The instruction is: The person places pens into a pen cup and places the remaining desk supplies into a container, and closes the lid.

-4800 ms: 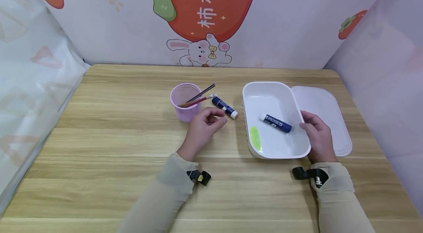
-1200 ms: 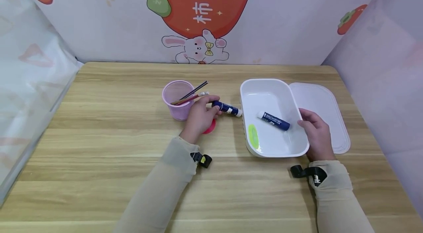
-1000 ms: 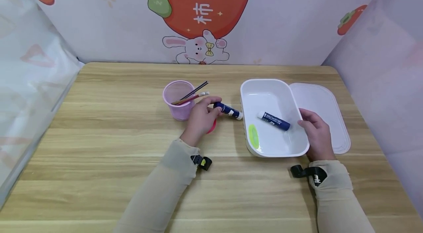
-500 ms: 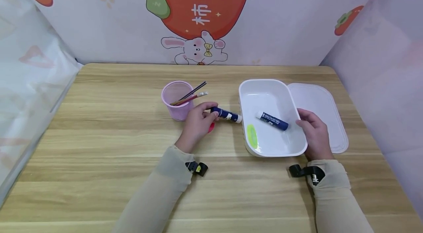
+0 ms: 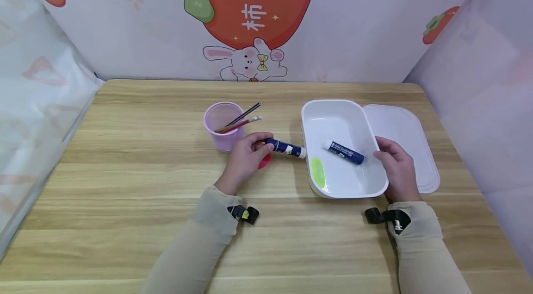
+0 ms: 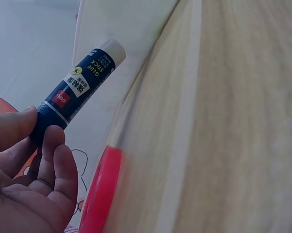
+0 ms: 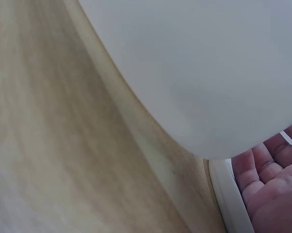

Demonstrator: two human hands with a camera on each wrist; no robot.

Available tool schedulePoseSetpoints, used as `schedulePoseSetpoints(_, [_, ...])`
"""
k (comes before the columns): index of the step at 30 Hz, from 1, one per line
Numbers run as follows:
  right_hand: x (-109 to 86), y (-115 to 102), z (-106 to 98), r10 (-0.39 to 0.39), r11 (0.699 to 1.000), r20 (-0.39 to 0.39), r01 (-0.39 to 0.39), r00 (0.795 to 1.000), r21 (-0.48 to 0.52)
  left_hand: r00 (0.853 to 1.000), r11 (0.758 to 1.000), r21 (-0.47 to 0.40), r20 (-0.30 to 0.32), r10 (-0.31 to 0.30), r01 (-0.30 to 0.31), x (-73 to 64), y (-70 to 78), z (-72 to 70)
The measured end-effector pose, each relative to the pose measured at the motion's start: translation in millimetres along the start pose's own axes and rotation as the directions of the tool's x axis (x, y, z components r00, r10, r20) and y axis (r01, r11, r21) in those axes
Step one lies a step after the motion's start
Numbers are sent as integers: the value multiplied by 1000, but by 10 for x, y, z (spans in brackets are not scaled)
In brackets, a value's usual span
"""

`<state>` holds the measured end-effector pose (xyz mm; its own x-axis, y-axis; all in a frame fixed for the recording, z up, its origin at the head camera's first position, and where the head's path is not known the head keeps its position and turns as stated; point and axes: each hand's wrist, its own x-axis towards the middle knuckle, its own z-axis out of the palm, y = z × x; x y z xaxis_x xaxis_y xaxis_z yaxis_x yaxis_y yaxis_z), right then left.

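While a dark-blue cylindrical glue stick with a white end (image 5: 287,148) is pinched by the left hand (image 5: 243,157) just outside a glossy white rounded container (image 5: 339,129), its matching second stick (image 5: 344,152) and a yellow-green oval (image 5: 318,172) are inside. The right hand (image 5: 397,169) grips the container's right side. Work seems partway: the held stick, a smooth red ring-like thing (image 6: 100,189) and a translucent purple cup (image 5: 229,142) of slim rods (image 5: 245,122) are outside; the flat white lid (image 5: 416,146) is off, on wood-grain tabletop (image 5: 125,192).
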<state>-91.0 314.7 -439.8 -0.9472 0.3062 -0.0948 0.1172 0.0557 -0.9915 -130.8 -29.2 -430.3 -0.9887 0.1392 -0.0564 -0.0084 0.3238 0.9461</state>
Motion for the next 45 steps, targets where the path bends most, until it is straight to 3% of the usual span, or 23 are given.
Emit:
schedulePoseSetpoints(11, [-1, -3, -26, 6, 1000, 3, -6, 1000, 24, 999, 991, -131, 38, 7, -2, 9, 16, -44])
schedulePoseSetpoints(24, [-13, 25, 1, -33, 997, 21, 32, 999, 67, 996, 990, -141, 89, -5, 18, -16, 53, -99])
schedulePoseSetpoints(38, [-14, 24, -12, -13, 1000, 12, 13, 1000, 25, 986, 994, -111, 168, 10, 9, -39, 98, -165])
schedulePoseSetpoints(45, [-3, 50, -20, -51, 998, 29, 50, 998, 24, 980, 987, -161, 199, 10, 23, -51, 124, -222])
